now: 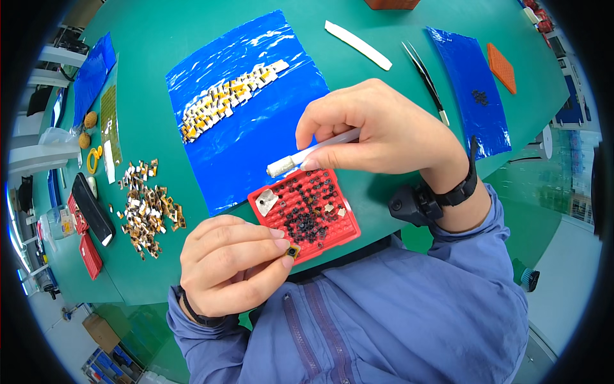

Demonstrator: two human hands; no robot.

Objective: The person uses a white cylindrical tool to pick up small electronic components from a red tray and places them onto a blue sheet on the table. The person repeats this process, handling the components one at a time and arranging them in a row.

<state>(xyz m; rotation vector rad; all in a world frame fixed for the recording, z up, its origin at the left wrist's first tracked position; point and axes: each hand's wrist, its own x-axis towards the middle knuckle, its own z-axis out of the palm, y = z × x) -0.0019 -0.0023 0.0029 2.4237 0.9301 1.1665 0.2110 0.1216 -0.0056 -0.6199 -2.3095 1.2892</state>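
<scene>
Closest to me, my left hand point(229, 265) is curled narrow, thumb and fingertips pinching a small square component point(292, 251) with a dark round centre, held at the near corner of the red tray point(339, 235). That tray sits on the green table point(160, 32) right at its near edge, between my two hands; it is a gridded red plastic piece dotted with many tiny black parts, with a small silvery scrap point(265, 202) lying at its left corner. My right hand point(377, 131) hovers just above the tray's far edge, closed around a white pen-like tool point(311, 153) whose blunt pale tip points left, just beyond the tray's upper left corner. So the pinched component lies below and to the left of the tool's tip, with the tray's width between them. Behind the tray spreads a blue plastic sheet point(268, 121) carrying a slanted band of small yellow-and-white pieces point(227, 99). To my left a loose heap of similar small parts point(146, 208) lies scattered on the table, and past it a black oblong case point(93, 208). Farther off to the right lie metal tweezers point(425, 80), a white strip point(358, 45), a second blue sheet point(473, 96) with a few black bits, and an orange gridded tray point(502, 67).
</scene>
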